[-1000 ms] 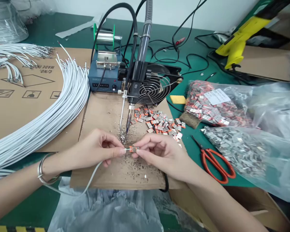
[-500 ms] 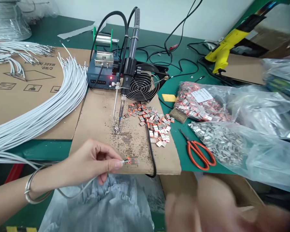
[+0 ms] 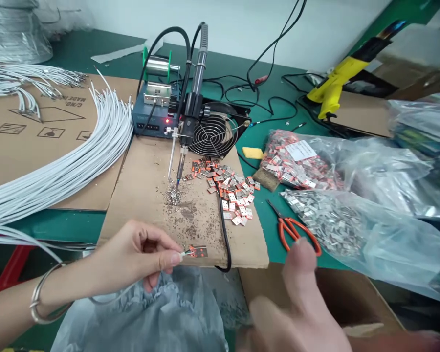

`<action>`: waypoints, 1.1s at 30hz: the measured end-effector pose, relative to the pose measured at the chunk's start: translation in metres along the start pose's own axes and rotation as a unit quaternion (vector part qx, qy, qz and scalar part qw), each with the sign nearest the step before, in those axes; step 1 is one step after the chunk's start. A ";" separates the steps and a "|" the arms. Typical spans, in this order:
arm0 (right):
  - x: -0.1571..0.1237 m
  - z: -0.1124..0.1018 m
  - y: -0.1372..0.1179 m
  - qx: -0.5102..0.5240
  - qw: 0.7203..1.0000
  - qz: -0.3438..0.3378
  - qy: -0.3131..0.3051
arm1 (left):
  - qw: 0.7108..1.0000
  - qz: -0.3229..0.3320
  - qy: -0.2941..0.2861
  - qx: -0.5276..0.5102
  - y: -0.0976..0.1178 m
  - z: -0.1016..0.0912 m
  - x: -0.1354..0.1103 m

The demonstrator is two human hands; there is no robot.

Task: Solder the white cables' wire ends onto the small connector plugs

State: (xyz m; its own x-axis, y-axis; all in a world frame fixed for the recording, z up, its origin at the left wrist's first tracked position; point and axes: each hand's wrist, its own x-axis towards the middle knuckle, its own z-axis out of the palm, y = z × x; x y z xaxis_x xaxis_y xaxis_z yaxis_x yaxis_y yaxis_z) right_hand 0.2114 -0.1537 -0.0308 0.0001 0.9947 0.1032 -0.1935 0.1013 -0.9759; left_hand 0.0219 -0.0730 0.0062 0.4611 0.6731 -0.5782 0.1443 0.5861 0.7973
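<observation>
My left hand (image 3: 154, 256) pinches a white cable just behind its end, where thin coloured wires meet a USB plug (image 3: 198, 251) with orange plastic. The plug sticks out past my fingertips over the near edge of the cardboard. My right hand (image 3: 297, 308), at the lower right, is smeared by motion; its thumb points up and its other fingers are blurred, so any grip is unclear. It is closest to the orange-handled scissors (image 3: 297, 232). Beyond the plug, a soldering iron (image 3: 183, 146) is clamped tip-down beside a thin metal feed tube, over a heap of solder bits (image 3: 174, 194).
Loose USB plugs (image 3: 234, 193) lie on the cardboard (image 3: 132, 195) beside a black cable. A fan (image 3: 212, 137) and a soldering station (image 3: 152, 117) stand behind. White cables (image 3: 77, 166) cover the left. Bags of plugs (image 3: 289, 161) and metal shells (image 3: 322, 220) lie right, near a yellow tool (image 3: 337, 83).
My right hand has moved up slightly and its raised thumb shows more clearly. The plug in my left hand has turned, showing a darker face. The whole view has shifted a little.
</observation>
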 end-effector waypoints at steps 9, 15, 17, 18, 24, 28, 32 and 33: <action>0.041 0.008 0.010 -0.024 1.000 -0.010 -0.015 | 0.995 0.056 0.011 0.082 -0.006 0.007 -0.010; 0.040 0.016 0.012 0.015 1.000 0.009 -0.024 | 0.981 0.120 0.026 0.150 -0.002 0.010 -0.009; 0.038 0.018 0.013 -0.003 1.000 -0.004 -0.013 | 0.978 0.131 0.033 0.162 0.001 0.011 -0.008; 0.038 0.019 0.014 -0.018 1.000 -0.013 -0.008 | 0.975 0.138 0.041 0.171 0.001 0.012 -0.008; 0.034 0.020 0.017 -0.081 0.995 -0.065 -0.011 | 0.962 0.175 0.076 0.195 -0.011 0.011 -0.002; 0.034 0.020 0.020 -0.093 0.992 -0.083 -0.010 | 0.967 0.174 0.071 0.175 -0.016 0.010 -0.001; 0.036 0.021 0.020 -0.080 0.995 -0.065 0.005 | 0.974 0.155 0.052 0.157 -0.009 0.009 -0.004; 0.037 0.021 0.019 -0.071 0.996 -0.054 0.008 | 0.977 0.141 0.046 0.151 -0.006 0.009 -0.006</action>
State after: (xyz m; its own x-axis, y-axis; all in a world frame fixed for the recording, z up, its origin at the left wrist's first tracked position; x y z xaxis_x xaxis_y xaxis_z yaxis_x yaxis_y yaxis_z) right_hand 0.1866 -0.1154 -0.0419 0.0286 0.9779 0.2073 -0.0504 0.2085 -0.9767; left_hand 0.0263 -0.0845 0.0061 0.4404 0.8351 -0.3297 0.2804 0.2209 0.9341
